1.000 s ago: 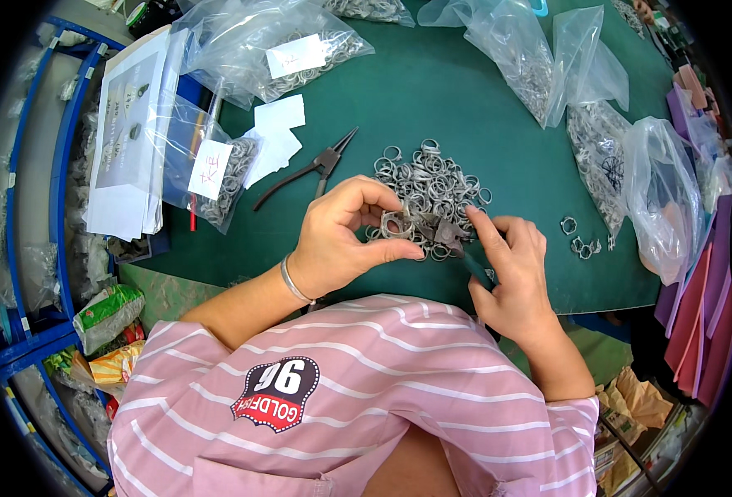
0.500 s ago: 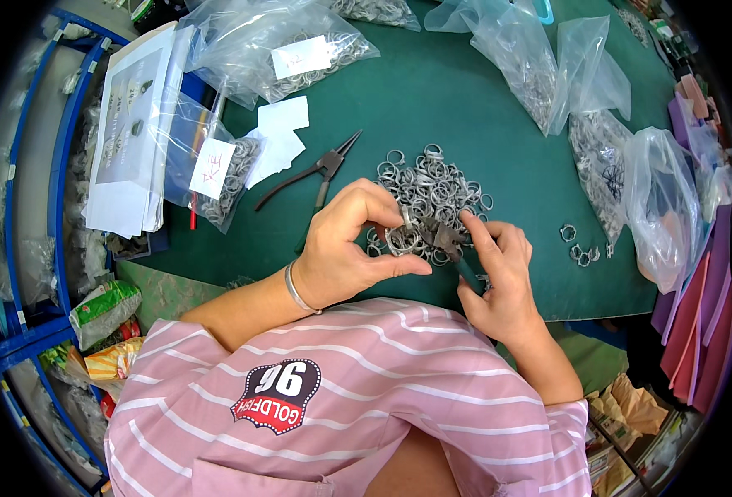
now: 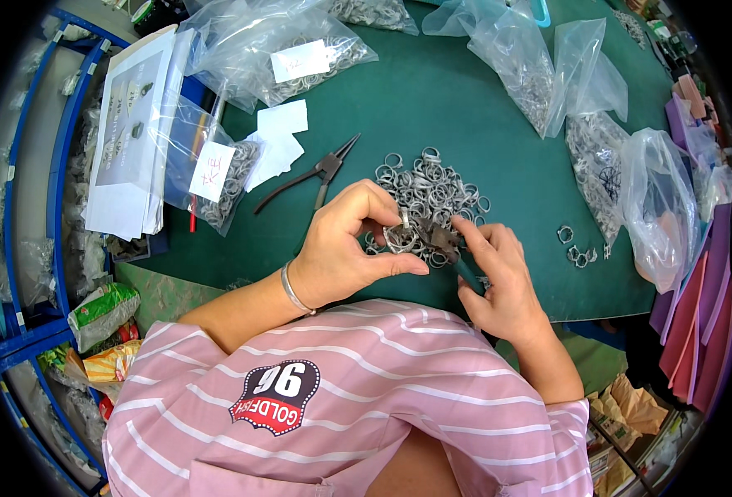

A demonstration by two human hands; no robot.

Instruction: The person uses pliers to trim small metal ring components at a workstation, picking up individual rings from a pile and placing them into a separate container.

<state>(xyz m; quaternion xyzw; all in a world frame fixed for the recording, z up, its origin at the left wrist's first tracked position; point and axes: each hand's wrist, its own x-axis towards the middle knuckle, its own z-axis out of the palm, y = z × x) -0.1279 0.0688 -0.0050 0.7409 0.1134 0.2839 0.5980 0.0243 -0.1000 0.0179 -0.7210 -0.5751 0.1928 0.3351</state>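
Note:
My left hand (image 3: 337, 236) pinches a grey metal ring (image 3: 399, 238) between thumb and fingers at the near side of a pile. In my right hand (image 3: 503, 277) is a pair of cutting pliers (image 3: 440, 238), their dark jaws pointing left at the ring. Whether the jaws touch the ring is hard to make out. Many similar small metal rings (image 3: 449, 189) lie heaped just beyond both hands. Long-nosed pliers (image 3: 329, 166) with dark handles rest on the table, left of the heap; my left hand hides part of the space near one handle.
Clear bags of rings lie at the back left (image 3: 325, 62), at the left (image 3: 238, 170) and at the right (image 3: 594, 157). White paper slips (image 3: 275, 153) sit beside the left bag. Several loose rings (image 3: 580, 255) lie toward the right. A blue shelf rack (image 3: 64, 166) borders the green table (image 3: 366, 91).
My right hand and its fingers have shifted slightly left on the pliers' handles. The ring stays pinched in my left hand, almost in the same place.

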